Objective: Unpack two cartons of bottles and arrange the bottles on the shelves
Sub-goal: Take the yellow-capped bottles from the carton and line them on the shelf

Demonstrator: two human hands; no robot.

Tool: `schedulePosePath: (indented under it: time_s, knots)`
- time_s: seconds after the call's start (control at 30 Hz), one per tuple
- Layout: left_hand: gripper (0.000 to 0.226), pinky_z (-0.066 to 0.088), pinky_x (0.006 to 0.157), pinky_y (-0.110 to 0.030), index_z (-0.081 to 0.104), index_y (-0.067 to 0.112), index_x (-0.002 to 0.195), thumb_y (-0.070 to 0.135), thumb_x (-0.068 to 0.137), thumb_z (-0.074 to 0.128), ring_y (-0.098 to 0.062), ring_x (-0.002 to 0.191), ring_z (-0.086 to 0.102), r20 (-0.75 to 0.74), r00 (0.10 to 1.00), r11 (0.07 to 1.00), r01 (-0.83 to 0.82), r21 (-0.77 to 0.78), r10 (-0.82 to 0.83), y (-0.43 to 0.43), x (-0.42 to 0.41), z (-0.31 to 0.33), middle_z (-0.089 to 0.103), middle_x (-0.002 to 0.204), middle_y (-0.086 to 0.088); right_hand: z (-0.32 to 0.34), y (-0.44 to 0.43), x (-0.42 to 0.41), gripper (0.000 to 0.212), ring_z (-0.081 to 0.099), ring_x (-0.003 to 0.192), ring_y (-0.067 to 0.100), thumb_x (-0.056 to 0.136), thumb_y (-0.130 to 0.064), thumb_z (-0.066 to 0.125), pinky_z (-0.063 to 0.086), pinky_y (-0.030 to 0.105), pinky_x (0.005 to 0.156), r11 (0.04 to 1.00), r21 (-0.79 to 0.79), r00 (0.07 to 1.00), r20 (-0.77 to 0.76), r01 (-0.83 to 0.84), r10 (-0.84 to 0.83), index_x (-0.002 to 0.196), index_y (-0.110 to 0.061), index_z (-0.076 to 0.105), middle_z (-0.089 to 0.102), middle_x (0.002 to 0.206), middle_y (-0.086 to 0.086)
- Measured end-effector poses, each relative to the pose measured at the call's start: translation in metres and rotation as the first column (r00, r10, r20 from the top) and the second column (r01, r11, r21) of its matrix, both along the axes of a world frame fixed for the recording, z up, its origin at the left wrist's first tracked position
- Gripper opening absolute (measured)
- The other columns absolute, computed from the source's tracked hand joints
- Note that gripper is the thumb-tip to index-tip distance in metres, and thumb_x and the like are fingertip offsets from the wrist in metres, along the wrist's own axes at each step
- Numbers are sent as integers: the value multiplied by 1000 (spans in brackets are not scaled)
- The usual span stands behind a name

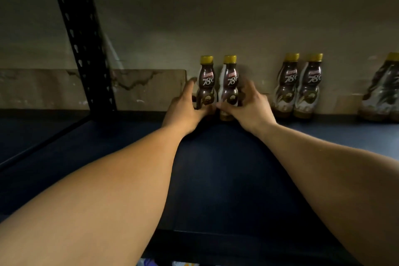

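Left bottle (206,86) stands in the left hand (185,108), right bottle (230,86) in the right hand (248,106), each grip closed.

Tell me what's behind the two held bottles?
A stained wall stands behind the left bottle and right bottle. The left hand and right hand cover their lower parts.

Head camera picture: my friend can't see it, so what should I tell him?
The left hand holds the left bottle and the right hand holds the right bottle, both brown, yellow-capped, upright, side by side at the back of a shelf. More bottles stand to their right.
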State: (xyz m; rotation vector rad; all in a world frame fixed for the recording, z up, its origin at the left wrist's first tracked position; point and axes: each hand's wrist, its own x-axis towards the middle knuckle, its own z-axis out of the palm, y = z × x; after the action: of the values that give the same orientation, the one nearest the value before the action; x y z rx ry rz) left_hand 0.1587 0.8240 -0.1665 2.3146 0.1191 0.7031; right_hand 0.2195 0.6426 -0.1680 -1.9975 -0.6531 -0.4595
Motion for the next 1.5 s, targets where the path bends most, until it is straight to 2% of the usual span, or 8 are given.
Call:
schedulePosePath:
  time_s: [0.1, 0.17, 0.37, 0.77, 0.87, 1.17, 1.37, 1.5]
  knots:
    - [105, 39, 98, -35, -7, 58, 151, 44, 87, 75, -19, 132, 49, 61, 998, 1000, 16, -21, -15, -2, -7, 2, 46, 151, 2, 1, -2, -3, 113, 57, 130, 18, 81, -41, 83, 46, 41, 110, 999, 26, 997, 75, 22, -24, 158, -48, 0, 54, 150, -1]
    - [107, 36, 98, -31, -11, 60, 149, 38, 89, 74, -18, 135, 48, 76, 996, 999, 41, 25, -42, -4, -8, 2, 40, 157, 6, 1, -2, -5, 113, 57, 130, 21, 86, -37, 78, 47, 45, 109, 1000, -14, 994, 112, 7, -5, 156, -54, -8, 54, 151, 1]
    - [98, 40, 96, -28, -7, 60, 151, 36, 93, 69, -19, 128, 54, 54, 997, 994, 49, 95, -54, -3, -3, 0, 47, 152, 6, 0, -2, -3, 99, 61, 123, 15, 87, -28, 72, 49, 38, 108, 995, -73, 995, 66, -64, 69, 153, -61, 5, 63, 138, -5]
    - [99, 39, 92, -29, -12, 71, 142, 24, 97, 64, -18, 129, 53, 45, 999, 999, 0, 49, -2, 10, 8, -3, 44, 154, 7, 0, 6, 15, 103, 58, 127, 14, 91, -32, 73, 42, 29, 104, 982, -174, 995, 45, -77, 86, 153, -61, -5, 57, 146, -7]
    - [98, 42, 91, -30, -14, 69, 142, 27, 98, 63, -20, 126, 55, 34, 999, 997, -16, 77, 13, 10, 10, -2, 45, 153, 4, 2, 8, 18, 105, 60, 126, 16, 90, -34, 75, 45, 33, 106, 976, -204, 995, 52, -71, 84, 153, -59, -6, 57, 147, -7]
    - [97, 39, 109, -45, -11, 67, 145, 28, 97, 64, -22, 134, 49, 11, 1000, 999, -10, 34, 9, 11, 16, 4, 44, 154, 5, 0, 9, 17, 103, 62, 122, 18, 87, -37, 75, 50, 44, 106, 980, -177, 994, 51, -87, 98, 153, -59, -2, 59, 143, -5]
    - [99, 36, 107, -35, -9, 65, 147, 33, 93, 68, -16, 137, 46, 25, 999, 999, 33, -27, -32, 12, 12, 3, 42, 155, 10, 5, 12, 19, 104, 62, 119, 19, 89, -37, 75, 49, 40, 105, 970, -223, 993, 48, -96, 110, 156, -52, -3, 59, 143, -4]
    - [99, 44, 108, -43, -6, 52, 154, 33, 92, 70, -19, 131, 51, -5, 1000, 998, -9, -58, 9, 16, 13, 2, 48, 149, 4, 3, 12, 23, 107, 58, 125, 17, 85, -42, 78, 45, 33, 102, 981, -173, 996, 26, -82, 88, 158, -48, 0, 56, 146, -4]
